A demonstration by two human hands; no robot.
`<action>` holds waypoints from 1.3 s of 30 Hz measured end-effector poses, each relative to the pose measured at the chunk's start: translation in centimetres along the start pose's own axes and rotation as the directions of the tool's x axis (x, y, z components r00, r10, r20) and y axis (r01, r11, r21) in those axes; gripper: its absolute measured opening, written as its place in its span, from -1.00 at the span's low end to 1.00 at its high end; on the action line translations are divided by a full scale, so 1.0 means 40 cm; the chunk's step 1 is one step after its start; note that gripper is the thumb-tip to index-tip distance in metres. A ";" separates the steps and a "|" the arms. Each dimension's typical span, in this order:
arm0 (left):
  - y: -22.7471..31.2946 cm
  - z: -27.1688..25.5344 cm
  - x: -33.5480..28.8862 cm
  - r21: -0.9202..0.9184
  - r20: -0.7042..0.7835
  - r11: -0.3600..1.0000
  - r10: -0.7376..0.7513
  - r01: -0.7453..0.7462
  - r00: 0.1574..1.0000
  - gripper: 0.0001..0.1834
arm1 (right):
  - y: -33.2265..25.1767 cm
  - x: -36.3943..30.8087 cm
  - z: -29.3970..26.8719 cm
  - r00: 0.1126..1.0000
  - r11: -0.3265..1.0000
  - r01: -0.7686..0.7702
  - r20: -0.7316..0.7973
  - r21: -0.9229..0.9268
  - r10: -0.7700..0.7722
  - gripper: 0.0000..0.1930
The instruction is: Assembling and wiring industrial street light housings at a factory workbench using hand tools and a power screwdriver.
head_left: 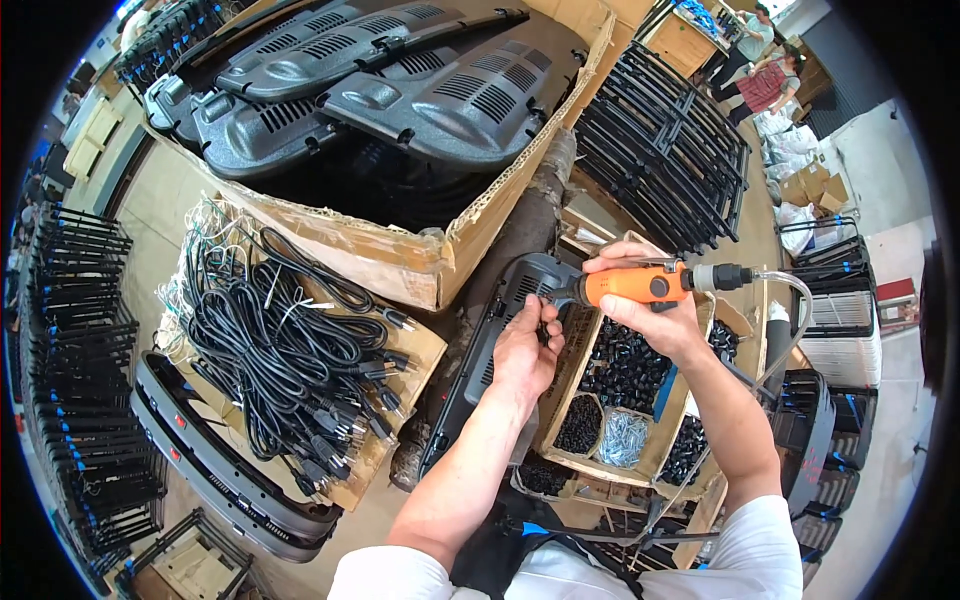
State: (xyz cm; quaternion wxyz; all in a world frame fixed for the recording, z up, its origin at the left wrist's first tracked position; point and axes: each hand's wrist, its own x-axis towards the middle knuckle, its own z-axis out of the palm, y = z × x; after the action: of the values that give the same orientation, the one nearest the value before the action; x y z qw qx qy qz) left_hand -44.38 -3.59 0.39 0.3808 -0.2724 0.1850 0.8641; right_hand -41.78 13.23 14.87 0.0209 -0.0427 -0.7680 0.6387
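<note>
My right hand (pixel 672 325) is wrapped round an orange air screwdriver (pixel 635 286), which lies nearly level with its nose pointing left. A clear air hose (pixel 802 300) runs from its black rear fitting. The driver's nose meets a black vented plastic cover (pixel 538 272) that leans beside the carton. Close to that nose, my left hand (pixel 525 355) is closed, fingertips pinched together against the cover. Something small and dark shows at those fingers, too hidden to name. The driver's tip itself is covered by the fingers and the cover.
A big cardboard carton (pixel 350 255) holds several black plastic covers (pixel 470 105). Left of me, bundled black power cords (pixel 270 340) lie on cardboard. A parts box (pixel 560 455) with screws (pixel 622 438) and small black pieces stands under my right arm. Black metal frames (pixel 660 150) are stacked beyond.
</note>
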 end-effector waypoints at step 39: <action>-0.095 -0.160 -0.284 -0.086 -0.104 0.976 -0.207 0.198 0.973 -0.73 | 0.092 0.135 0.196 0.998 0.983 0.039 0.048 -0.180 -0.031 -0.60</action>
State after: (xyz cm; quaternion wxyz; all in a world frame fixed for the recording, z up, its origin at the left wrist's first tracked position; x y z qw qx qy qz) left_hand -33.00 -10.85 1.88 0.4454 -0.3523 0.1449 0.8103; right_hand -47.70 6.73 9.69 0.0111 -0.0165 -0.8236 0.5668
